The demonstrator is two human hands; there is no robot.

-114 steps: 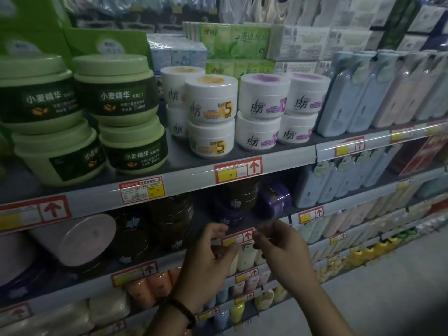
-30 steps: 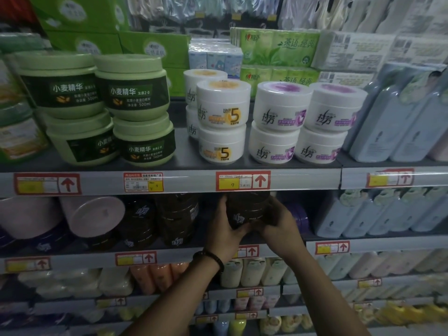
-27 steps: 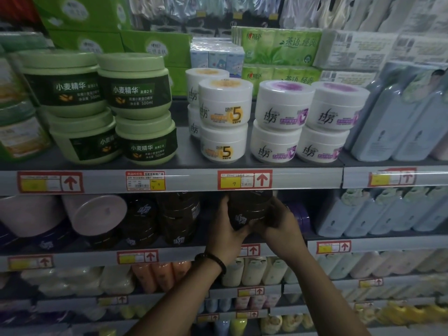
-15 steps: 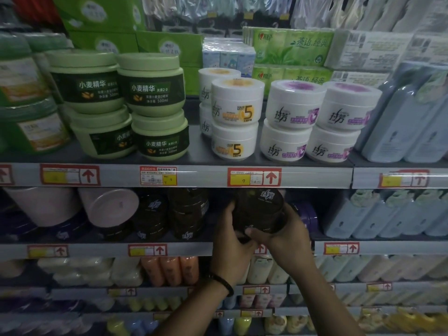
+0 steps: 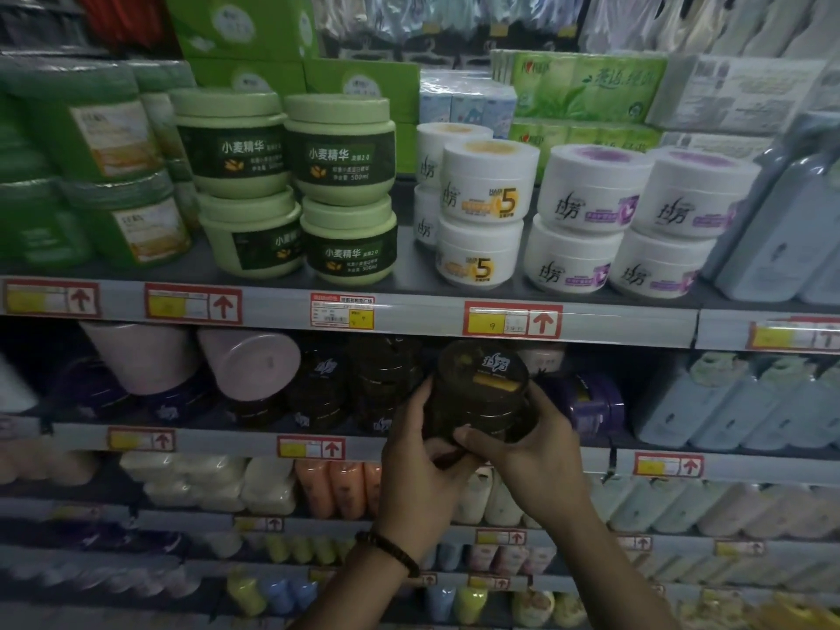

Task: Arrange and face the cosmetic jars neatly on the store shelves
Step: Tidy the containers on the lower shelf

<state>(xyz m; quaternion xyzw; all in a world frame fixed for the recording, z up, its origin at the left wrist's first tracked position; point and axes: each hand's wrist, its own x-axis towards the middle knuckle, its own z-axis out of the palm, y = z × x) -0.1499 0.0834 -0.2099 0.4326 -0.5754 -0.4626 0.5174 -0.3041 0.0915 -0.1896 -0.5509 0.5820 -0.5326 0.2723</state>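
Observation:
A dark brown cosmetic jar (image 5: 482,393) with a white logo and a yellow label strip is tilted so its lid faces me, in front of the second shelf (image 5: 454,447). My left hand (image 5: 422,475) grips its lower left side and my right hand (image 5: 532,452) grips its lower right side. More dark brown jars (image 5: 359,388) stand stacked on that shelf to the left. A purple jar (image 5: 591,402) sits to the right, partly hidden. On the top shelf stand stacked green jars (image 5: 341,188) and white jars (image 5: 486,211).
Pale pink tubs (image 5: 245,361) lie on their sides at the left of the second shelf. Light blue bottles (image 5: 745,402) fill the right side. Red and yellow price tags (image 5: 511,320) line the shelf rails. Lower shelves hold rows of small bottles.
Both hands reached to the second shelf, took hold of the dark brown jar, drew it out past the shelf edge and tipped its lid toward me. The view shifted right.

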